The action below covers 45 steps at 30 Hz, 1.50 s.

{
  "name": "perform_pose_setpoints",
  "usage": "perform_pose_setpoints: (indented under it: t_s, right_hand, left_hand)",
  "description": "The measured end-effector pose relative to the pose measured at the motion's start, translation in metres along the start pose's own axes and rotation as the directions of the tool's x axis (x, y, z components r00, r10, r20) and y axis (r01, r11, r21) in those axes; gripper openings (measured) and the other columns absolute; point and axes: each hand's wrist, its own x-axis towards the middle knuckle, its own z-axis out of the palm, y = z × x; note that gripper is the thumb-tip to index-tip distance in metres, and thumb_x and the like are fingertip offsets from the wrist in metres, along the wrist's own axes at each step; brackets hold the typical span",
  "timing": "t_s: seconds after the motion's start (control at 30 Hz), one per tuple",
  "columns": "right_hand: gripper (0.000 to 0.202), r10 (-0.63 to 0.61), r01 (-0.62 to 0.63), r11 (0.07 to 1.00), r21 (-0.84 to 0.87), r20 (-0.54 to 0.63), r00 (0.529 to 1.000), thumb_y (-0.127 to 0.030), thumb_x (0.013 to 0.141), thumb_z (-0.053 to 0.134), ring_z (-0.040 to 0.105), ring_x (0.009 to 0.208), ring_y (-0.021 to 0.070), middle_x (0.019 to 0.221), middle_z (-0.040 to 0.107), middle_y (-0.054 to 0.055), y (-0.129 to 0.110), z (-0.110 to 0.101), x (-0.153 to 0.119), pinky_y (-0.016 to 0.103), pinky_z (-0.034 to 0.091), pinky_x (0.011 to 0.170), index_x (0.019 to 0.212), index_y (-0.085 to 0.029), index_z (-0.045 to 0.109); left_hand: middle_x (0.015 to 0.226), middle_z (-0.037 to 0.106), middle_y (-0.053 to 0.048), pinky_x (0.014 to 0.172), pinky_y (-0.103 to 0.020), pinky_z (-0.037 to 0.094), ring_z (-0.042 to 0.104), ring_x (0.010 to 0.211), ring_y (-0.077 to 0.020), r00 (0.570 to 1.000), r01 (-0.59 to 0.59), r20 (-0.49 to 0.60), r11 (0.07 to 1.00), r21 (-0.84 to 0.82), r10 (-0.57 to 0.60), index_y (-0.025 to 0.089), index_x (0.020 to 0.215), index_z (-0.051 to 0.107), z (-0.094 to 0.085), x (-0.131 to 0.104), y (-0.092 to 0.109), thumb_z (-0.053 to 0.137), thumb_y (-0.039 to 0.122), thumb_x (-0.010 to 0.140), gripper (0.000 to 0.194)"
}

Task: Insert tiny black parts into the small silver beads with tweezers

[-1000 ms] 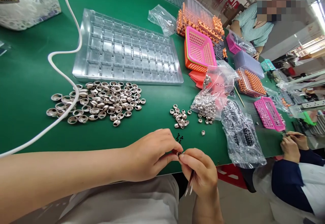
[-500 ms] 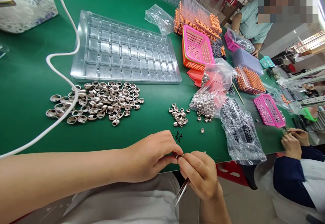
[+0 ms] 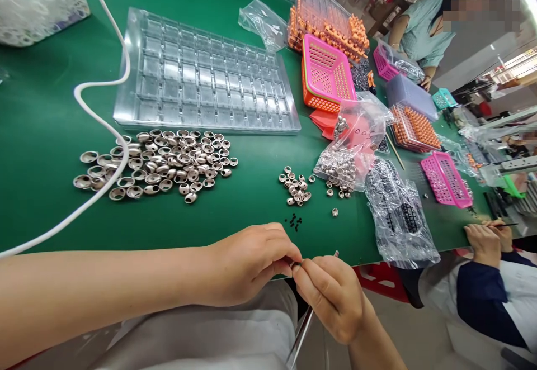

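Observation:
My left hand (image 3: 255,264) is closed in a pinch at the table's front edge, its fingertips on a small part mostly hidden between the hands. Fingertips of my right hand (image 3: 331,292) meet it there, pinching at the same part. Metal tweezers (image 3: 302,333) stick out below my right hand, held in its palm. Beyond the hands lie several tiny black pieces (image 3: 295,222) and a small cluster of silver rings (image 3: 297,188). A large heap of bigger silver rings (image 3: 184,160) is spread farther left.
A clear compartment tray (image 3: 210,79) lies behind the big heap. A white cable (image 3: 103,121) crosses the left side. Pink baskets (image 3: 327,74), a bag of silver parts (image 3: 342,160) and a bag of black parts (image 3: 398,213) stand right. Other people sit farther right.
Both hands have shifted slightly down in view, still pinched together. The tweezers under my right hand have tilted a little. A person's hands at the far right have moved slightly.

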Motion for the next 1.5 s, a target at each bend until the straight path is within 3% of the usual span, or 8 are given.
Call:
perform_pose_setpoints:
  t_s: [0.43,0.63,1.0,1.2,1.33,1.5]
  right_hand:
    - [0.021,-0.046,0.047,0.999,0.016,-0.079,0.996,-0.005,0.091,0.055,0.065,0.081,0.0203,0.095,0.069,0.015,0.0,0.003,-0.002,0.032,0.056,0.061,0.102,-0.002,0.073]
    - [0.02,-0.028,0.028,1.0,0.007,-0.04,0.999,-0.003,0.09,0.058,0.069,0.093,0.0232,0.1,0.071,0.017,-0.002,-0.002,-0.004,0.034,0.061,0.066,0.104,-0.003,0.073]
    - [0.023,0.005,-0.005,1.0,0.025,0.002,1.0,-0.005,0.09,0.058,0.069,0.092,0.0229,0.101,0.073,0.015,-0.004,-0.005,-0.005,0.034,0.062,0.064,0.108,-0.006,0.072]
    - [0.024,-0.022,0.025,0.998,0.051,-0.045,0.999,-0.001,0.088,0.059,0.069,0.088,0.023,0.099,0.071,0.017,-0.004,-0.003,-0.005,0.033,0.06,0.061,0.109,0.001,0.071]
    - [0.023,0.005,-0.005,1.0,0.019,-0.021,1.0,-0.003,0.088,0.061,0.069,0.09,0.0231,0.101,0.072,0.015,-0.005,-0.003,-0.005,0.034,0.061,0.062,0.107,-0.004,0.072]
    - [0.021,-0.013,0.014,1.0,0.017,-0.087,0.996,-0.002,0.09,0.057,0.069,0.087,0.0201,0.1,0.072,0.012,-0.003,0.002,-0.003,0.031,0.061,0.06,0.101,-0.009,0.074]
  left_hand:
    - [0.088,0.072,-0.005,0.07,-0.023,0.051,0.063,0.08,-0.015,0.995,0.095,0.009,0.992,-0.079,-0.094,0.017,0.101,0.064,-0.002,0.002,0.009,0.05,0.008,0.096,0.018]
    - [0.089,0.073,-0.003,0.074,-0.022,0.052,0.065,0.082,-0.0144,0.99,0.138,0.016,0.983,-0.117,-0.138,0.018,0.1,0.066,-0.005,0.004,0.008,0.053,0.011,0.096,0.016]
    - [0.09,0.074,-0.003,0.072,-0.022,0.051,0.065,0.081,-0.0142,0.994,0.107,0.012,0.987,-0.121,-0.107,0.018,0.101,0.066,-0.004,0.003,0.01,0.052,0.011,0.096,0.016]
    - [0.088,0.073,-0.004,0.073,-0.022,0.052,0.065,0.081,-0.0144,0.991,0.13,0.0,0.984,-0.123,-0.131,0.018,0.102,0.066,-0.002,0.001,0.011,0.053,0.012,0.096,0.016]
    - [0.087,0.072,-0.004,0.071,-0.022,0.052,0.065,0.081,-0.0142,0.988,0.148,-0.017,0.981,-0.127,-0.152,0.018,0.101,0.066,-0.001,-0.001,0.012,0.053,0.013,0.095,0.015]
    - [0.086,0.072,-0.003,0.07,-0.021,0.052,0.065,0.079,-0.0139,0.982,0.177,-0.037,0.977,-0.122,-0.183,0.018,0.1,0.066,0.0,-0.001,0.014,0.053,0.013,0.095,0.015]
